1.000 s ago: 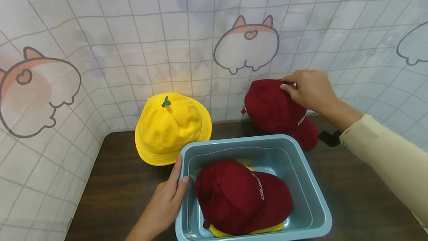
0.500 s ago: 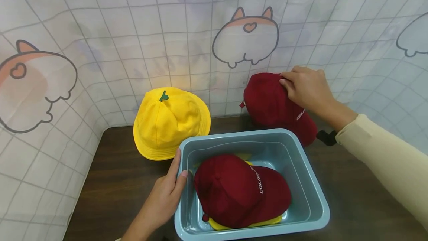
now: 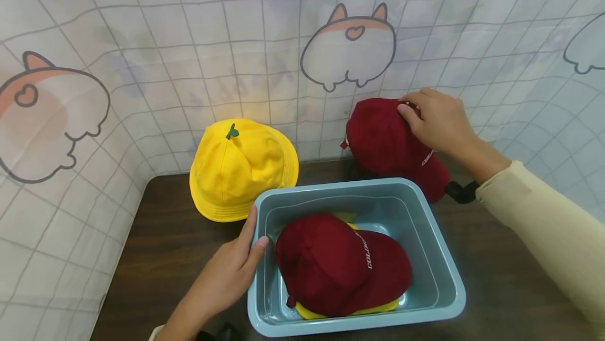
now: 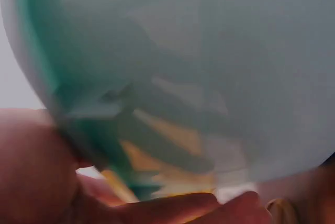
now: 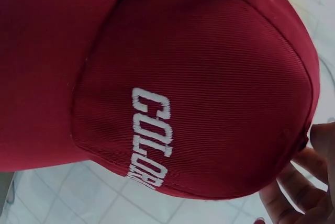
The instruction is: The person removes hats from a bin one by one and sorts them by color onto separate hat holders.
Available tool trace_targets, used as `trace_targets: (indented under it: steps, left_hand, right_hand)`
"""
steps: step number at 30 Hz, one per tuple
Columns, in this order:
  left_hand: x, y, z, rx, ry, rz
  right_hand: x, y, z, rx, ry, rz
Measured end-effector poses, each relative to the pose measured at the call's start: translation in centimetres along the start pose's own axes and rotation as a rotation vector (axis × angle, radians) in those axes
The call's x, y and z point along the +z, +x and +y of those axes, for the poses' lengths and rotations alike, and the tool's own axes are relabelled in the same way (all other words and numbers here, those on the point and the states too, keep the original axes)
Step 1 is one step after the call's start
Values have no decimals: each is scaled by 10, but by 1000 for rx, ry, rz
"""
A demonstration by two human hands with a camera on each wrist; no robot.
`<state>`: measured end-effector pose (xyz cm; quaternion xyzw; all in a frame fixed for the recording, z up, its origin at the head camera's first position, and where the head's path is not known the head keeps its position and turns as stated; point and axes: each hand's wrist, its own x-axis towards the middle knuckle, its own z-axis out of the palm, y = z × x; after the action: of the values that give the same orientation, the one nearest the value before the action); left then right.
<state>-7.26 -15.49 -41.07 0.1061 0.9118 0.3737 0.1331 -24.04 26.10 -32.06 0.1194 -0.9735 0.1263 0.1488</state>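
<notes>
My right hand pinches the top of a dark red baseball cap by the back wall. White stitched letters show on that cap's front in the right wrist view, with the fingertips at its crown. My left hand grips the left side of a blue-grey plastic basin, thumb over the rim and fingers outside. Inside the basin lies another red cap, its brim to the right. Beneath it shows a yellow edge, mostly hidden. The left wrist view is blurred, filled by the basin's wall.
A yellow bucket hat with a green sprout on top sits behind the basin's left corner. All stands on a dark wooden table. A white gridded cloth with cartoon animals closes off the back and sides.
The head view has tilted slightly downward, so everything appears higher. Both hands keep their holds on the basin and the rear red cap, which stay in place.
</notes>
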Motion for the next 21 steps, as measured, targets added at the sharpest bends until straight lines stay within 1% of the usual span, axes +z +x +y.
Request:
trace_targets:
  steps: [2, 4, 7, 9, 11, 13, 15, 17, 19, 21]
  left_hand:
    - [-10, 0, 7, 15, 116, -12]
    - [-23, 0, 18, 52, 217, 7]
    - [-40, 3, 38, 145, 334, 90]
    - [-49, 10, 52, 214, 355, 137]
    - [-53, 23, 64, 286, 331, 154]
    - [-53, 40, 74, 331, 286, 141]
    - [-51, 59, 83, 363, 231, 113]
    - [-50, 78, 93, 371, 187, 95]
    - [-50, 97, 105, 361, 159, 86]
    - [-52, 115, 116, 345, 144, 84]
  right_hand:
    - [-3, -1, 2, 31, 52, -18]
    - [-8, -3, 6, 56, 116, -15]
    - [-15, -10, 15, 102, 205, 7]
    - [-20, -15, 24, 144, 251, 19]
    - [-24, -21, 34, 206, 285, 12]
    - [-27, -28, 45, 286, 310, -2]
    - [-29, -36, 57, 372, 347, -29]
    - [-29, -45, 68, 443, 395, -54]
    - [-26, -54, 79, 499, 443, -85]
    - [-21, -63, 89, 518, 478, -123]
